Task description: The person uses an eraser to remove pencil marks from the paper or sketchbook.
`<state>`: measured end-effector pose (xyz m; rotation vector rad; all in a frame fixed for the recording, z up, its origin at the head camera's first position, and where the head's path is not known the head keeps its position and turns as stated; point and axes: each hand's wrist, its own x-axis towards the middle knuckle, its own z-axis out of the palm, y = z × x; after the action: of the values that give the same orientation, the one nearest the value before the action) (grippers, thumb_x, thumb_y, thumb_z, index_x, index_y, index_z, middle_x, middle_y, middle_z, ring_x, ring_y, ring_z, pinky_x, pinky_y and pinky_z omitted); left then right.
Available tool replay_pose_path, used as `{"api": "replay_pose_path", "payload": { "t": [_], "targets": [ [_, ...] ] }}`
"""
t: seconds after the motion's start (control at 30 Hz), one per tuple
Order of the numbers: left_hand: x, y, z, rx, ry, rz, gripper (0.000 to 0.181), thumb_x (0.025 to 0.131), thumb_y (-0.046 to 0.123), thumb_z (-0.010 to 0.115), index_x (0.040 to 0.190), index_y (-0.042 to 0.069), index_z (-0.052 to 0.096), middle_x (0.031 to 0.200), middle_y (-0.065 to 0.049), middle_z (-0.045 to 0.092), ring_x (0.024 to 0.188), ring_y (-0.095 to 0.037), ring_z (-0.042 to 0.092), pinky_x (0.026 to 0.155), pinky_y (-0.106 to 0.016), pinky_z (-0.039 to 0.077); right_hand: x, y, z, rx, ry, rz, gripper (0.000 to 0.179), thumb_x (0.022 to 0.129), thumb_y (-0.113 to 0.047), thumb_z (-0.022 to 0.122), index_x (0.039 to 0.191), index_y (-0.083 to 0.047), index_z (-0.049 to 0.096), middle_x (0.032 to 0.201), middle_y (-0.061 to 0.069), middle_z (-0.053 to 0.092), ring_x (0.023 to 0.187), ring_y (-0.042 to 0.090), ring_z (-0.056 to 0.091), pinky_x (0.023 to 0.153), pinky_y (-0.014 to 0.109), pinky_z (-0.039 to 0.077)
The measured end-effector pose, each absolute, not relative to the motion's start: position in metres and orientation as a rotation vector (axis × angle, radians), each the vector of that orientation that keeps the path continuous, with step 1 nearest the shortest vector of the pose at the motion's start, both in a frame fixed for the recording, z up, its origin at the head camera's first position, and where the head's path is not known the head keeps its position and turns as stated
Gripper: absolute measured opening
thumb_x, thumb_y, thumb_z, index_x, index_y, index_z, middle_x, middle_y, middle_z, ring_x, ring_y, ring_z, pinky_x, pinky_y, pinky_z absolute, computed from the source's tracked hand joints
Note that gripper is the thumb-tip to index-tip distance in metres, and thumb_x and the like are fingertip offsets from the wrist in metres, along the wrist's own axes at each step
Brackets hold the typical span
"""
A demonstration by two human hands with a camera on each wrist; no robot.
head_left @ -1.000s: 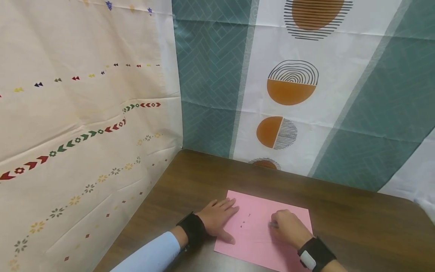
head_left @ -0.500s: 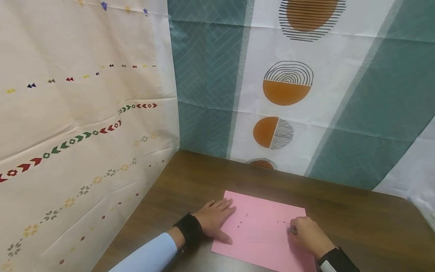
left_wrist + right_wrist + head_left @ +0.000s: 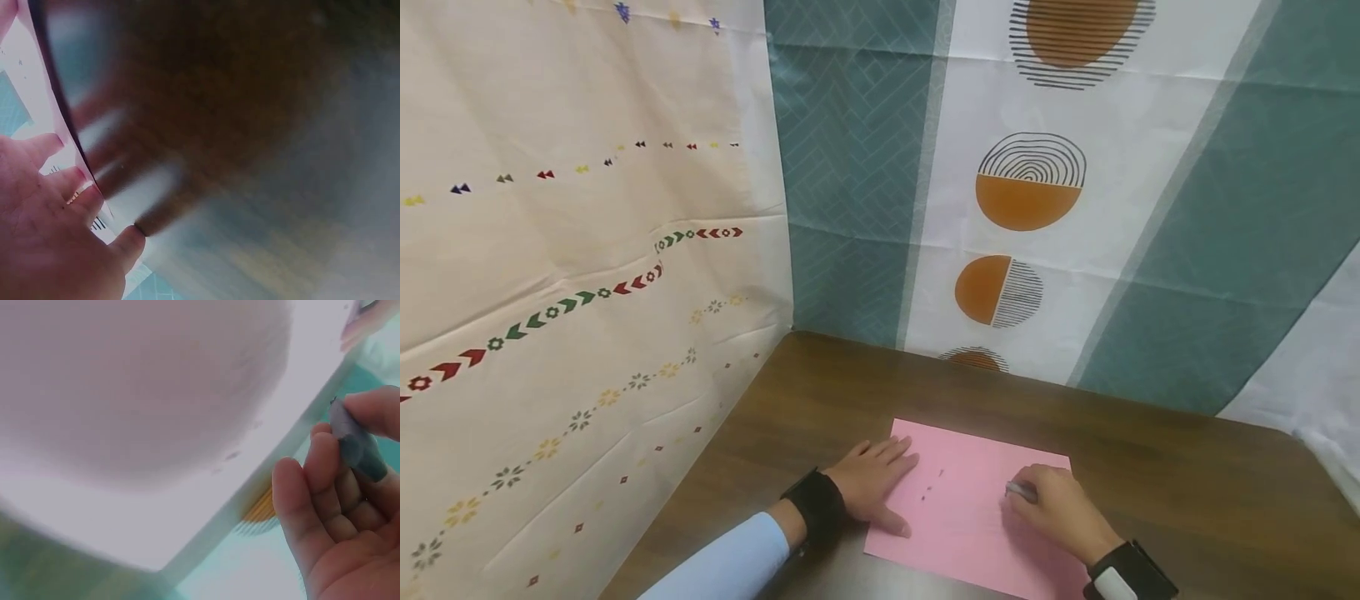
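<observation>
A pink sheet of paper (image 3: 958,533) lies on the wooden table. My left hand (image 3: 872,483) rests on its left side, fingers spread; in the left wrist view the fingertips (image 3: 131,240) reach around the sheet's edge. Over the right part of the sheet, my right hand (image 3: 1060,504) pinches a short grey stub (image 3: 1022,492) between thumb and fingers. The right wrist view shows the stub (image 3: 353,440) as dark grey and blunt, narrowing toward one end. Several small dark specks (image 3: 928,488) lie on the paper near the left hand.
The brown table (image 3: 842,375) extends behind and to the right of the sheet. A patterned cream cloth (image 3: 587,350) hangs along the left, and a green and white cloth (image 3: 850,167) hangs at the back. Each wrist wears a black band (image 3: 1131,575).
My right hand, pinching the stub, swept right across the paper and has come back left and slightly up. The left hand has stayed on the sheet. The view has shifted slightly.
</observation>
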<state>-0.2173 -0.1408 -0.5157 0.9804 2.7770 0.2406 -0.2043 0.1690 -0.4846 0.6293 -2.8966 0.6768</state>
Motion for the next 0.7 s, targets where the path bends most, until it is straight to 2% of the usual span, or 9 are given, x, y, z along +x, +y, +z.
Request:
{"api": "replay_pose_path", "payload": {
  "t": [0.17, 0.43, 0.7],
  "targets": [
    [-0.217, -0.139, -0.512, 0.995, 2.805, 0.178, 0.102, 0.068, 0.08, 0.051, 0.146, 0.02, 0.029, 0.153, -0.007, 0.019, 0.136, -0.024, 0.013, 0.105, -0.058, 0.023, -0.207, 0.137, -0.48, 0.775, -2.862, 0.66, 0.006, 0.074, -0.015, 0.073, 0.074, -0.018, 0.067, 0.069, -0.013, 0.058, 0.066, 0.0, 0.052, 0.063, 0.03, 0.052],
    [-0.218, -0.134, -0.507, 1.059, 2.853, 0.005, 0.103, 0.066, 0.08, 0.054, 0.143, 0.014, 0.035, 0.149, -0.013, 0.027, 0.133, -0.028, 0.022, 0.102, -0.053, 0.03, -0.21, 0.098, -0.493, 1.051, -2.799, 0.557, 0.005, 0.073, -0.015, 0.072, 0.073, -0.016, 0.067, 0.061, -0.013, 0.045, 0.056, 0.002, 0.043, 0.054, 0.027, 0.047],
    [-0.219, -0.131, -0.501, 1.187, 2.894, -0.031, 0.101, 0.063, 0.076, 0.061, 0.136, 0.008, 0.044, 0.14, -0.017, 0.038, 0.128, -0.029, 0.031, 0.101, -0.045, 0.036, -0.211, 0.076, -0.497, 1.153, -2.695, 0.54, 0.011, 0.071, -0.015, 0.075, 0.07, -0.016, 0.063, 0.062, -0.013, 0.043, 0.056, 0.002, 0.042, 0.053, 0.027, 0.047]
  ]
}}
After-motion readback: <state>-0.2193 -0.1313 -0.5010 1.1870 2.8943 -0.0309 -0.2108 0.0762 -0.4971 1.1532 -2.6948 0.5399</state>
